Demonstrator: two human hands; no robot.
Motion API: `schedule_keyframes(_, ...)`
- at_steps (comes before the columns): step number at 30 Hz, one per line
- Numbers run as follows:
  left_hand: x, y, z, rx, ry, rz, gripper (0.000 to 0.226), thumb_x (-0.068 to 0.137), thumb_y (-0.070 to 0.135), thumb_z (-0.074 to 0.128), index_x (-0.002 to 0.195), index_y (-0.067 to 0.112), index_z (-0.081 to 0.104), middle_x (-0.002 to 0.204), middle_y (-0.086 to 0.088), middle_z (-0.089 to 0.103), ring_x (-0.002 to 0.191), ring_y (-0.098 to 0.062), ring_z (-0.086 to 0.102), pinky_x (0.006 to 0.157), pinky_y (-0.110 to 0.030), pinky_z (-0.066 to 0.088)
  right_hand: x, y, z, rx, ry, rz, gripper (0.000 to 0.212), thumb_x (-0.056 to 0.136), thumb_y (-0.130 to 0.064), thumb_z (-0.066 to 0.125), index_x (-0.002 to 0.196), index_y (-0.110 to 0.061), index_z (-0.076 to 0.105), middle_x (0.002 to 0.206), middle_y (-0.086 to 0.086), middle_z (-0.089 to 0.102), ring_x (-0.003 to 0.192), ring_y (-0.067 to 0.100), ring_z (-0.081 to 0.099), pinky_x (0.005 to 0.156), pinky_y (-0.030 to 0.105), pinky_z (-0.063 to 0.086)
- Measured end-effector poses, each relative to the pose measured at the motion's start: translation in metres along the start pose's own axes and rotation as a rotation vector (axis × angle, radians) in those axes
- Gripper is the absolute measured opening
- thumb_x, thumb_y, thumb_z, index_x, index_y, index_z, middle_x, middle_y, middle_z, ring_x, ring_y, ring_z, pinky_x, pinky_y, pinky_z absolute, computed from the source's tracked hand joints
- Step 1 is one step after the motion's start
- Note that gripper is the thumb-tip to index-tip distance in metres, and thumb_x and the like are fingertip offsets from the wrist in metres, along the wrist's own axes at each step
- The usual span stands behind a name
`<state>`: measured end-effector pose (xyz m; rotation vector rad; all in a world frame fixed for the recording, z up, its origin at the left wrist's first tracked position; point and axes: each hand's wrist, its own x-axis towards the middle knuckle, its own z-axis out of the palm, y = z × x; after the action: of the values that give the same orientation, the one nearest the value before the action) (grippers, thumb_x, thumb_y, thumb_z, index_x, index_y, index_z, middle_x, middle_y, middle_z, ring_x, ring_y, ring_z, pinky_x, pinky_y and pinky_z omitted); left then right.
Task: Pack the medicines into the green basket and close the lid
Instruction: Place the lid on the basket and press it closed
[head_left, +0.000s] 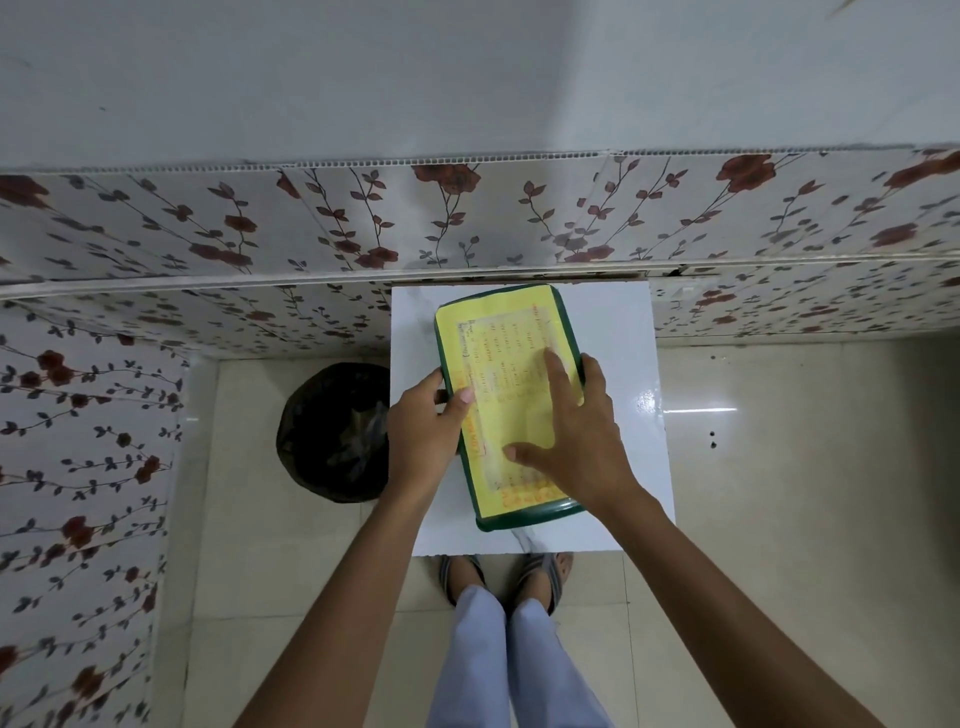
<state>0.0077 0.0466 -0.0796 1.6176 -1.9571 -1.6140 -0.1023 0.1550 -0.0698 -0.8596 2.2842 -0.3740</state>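
The green basket (519, 512) stands on a small white table (623, 364), its lid down. A yellow printed sheet (501, 332) covers the lid's top. My left hand (423, 434) grips the basket's left edge, thumb over the lid. My right hand (582, 436) lies on the lid, fingers spread flat and pressing, with the fingertips wrapped around the right edge. No medicines are visible; the inside of the basket is hidden by the lid.
A black bin (332, 431) lined with a dark bag stands on the tiled floor left of the table. Floral wall panels (467, 218) rise behind and at the left. My legs and sandalled feet (504, 571) are just below the table's near edge.
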Motion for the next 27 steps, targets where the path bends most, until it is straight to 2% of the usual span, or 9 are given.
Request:
schedule_keyframes(2,0.000,0.000,0.000,-0.022,0.014,-0.022,0.018,0.086,0.025,0.059,0.103,0.022,0.065,0.076,0.008,0.063,0.080,-0.026,0.068,0.068,-0.050,0.059,0.000,0.005,-0.001,0.034,-0.014,-0.036,0.103,0.071,-0.038,0.074,0.146,-0.029,0.004,0.155,0.007,0.002,0.137,0.031,0.024,0.103,0.048,0.042)
schedule_keyframes(4,0.001,-0.001,0.000,-0.049,0.005,-0.038,0.016,0.085,0.025,0.060,0.101,0.024,0.065,0.075,0.003,0.063,0.079,-0.029,0.068,0.066,-0.050,0.059,0.002,0.010,-0.004,0.119,0.016,-0.040,0.083,0.082,-0.029,0.066,0.145,-0.029,0.012,0.154,0.004,0.013,0.132,0.029,0.036,0.096,0.044,0.048)
schedule_keyframes(7,0.003,-0.002,0.000,-0.033,-0.017,-0.033,0.018,0.087,0.025,0.058,0.104,0.022,0.065,0.076,-0.001,0.061,0.080,-0.030,0.067,0.066,-0.050,0.059,0.005,0.016,-0.016,0.316,0.115,0.097,0.051,0.094,-0.020,0.045,0.141,-0.026,0.026,0.140,0.003,0.046,0.115,0.027,0.055,0.089,0.041,0.049)
schedule_keyframes(11,0.007,0.004,0.002,0.014,-0.074,0.017,0.025,0.087,0.028,0.057,0.111,0.024,0.064,0.075,0.005,0.059,0.086,-0.030,0.066,0.072,-0.051,0.058,0.005,0.024,-0.023,0.319,0.111,0.221,0.035,0.097,-0.022,0.040,0.131,-0.018,0.044,0.129,0.008,0.058,0.101,0.027,0.060,0.083,0.038,0.050)
schedule_keyframes(16,0.000,0.010,0.003,-0.015,-0.144,-0.042,0.027,0.082,0.033,0.064,0.108,0.026,0.062,0.084,0.005,0.060,0.089,-0.024,0.065,0.074,-0.046,0.059,0.002,0.036,-0.036,0.489,0.030,0.321,0.039,0.091,-0.029,0.053,0.128,-0.020,0.047,0.123,0.003,0.061,0.091,0.019,0.057,0.078,0.032,0.049)
schedule_keyframes(19,-0.021,0.005,0.003,0.072,-0.354,-0.133,0.043,0.068,0.029,0.079,0.105,0.024,0.056,0.093,0.011,0.062,0.089,-0.012,0.061,0.075,-0.033,0.055,-0.004,0.043,-0.043,0.458,-0.248,0.329,0.063,0.078,-0.030,0.071,0.132,-0.021,0.041,0.118,0.001,0.058,0.104,0.027,0.060,0.089,0.044,0.054)
schedule_keyframes(21,-0.034,-0.003,0.007,0.092,-0.379,-0.147,0.049,0.066,0.028,0.080,0.108,0.021,0.055,0.104,0.004,0.065,0.093,-0.014,0.061,0.080,-0.036,0.055,-0.011,0.045,-0.040,0.331,-0.347,0.294,0.076,0.074,-0.033,0.074,0.136,-0.018,0.034,0.121,0.004,0.057,0.110,0.028,0.058,0.090,0.041,0.053)
schedule_keyframes(24,-0.036,-0.006,0.009,0.073,-0.302,-0.163,0.044,0.067,0.028,0.079,0.106,0.020,0.058,0.107,-0.003,0.067,0.096,-0.020,0.064,0.081,-0.045,0.057,-0.016,0.046,-0.035,0.307,-0.262,0.247,0.073,0.075,-0.034,0.073,0.136,-0.015,0.036,0.125,0.009,0.058,0.107,0.024,0.057,0.084,0.033,0.049)
schedule_keyframes(27,-0.035,-0.005,0.005,0.070,-0.370,-0.176,0.057,0.063,0.030,0.082,0.112,0.021,0.054,0.109,-0.001,0.064,0.101,-0.021,0.062,0.083,-0.047,0.056,-0.019,0.049,-0.033,0.321,-0.287,0.207,0.075,0.074,-0.030,0.075,0.135,-0.014,0.035,0.123,0.007,0.057,0.106,0.023,0.057,0.081,0.031,0.050)
